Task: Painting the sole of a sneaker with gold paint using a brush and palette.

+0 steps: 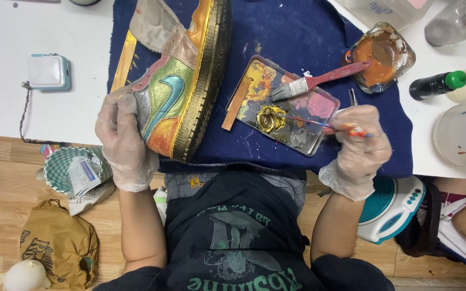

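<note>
Seen from above, the gloved left hand (122, 141) grips the heel of a multicoloured painted sneaker (182, 81) lying sole-up on a navy cloth (303, 32) over the white worktop (6, 102). The gloved right hand (360, 143) pinches a fine paintbrush (319, 123) (tip in gold paint) over a rectangular palette tray (319, 105), well right of the shoe.
</note>
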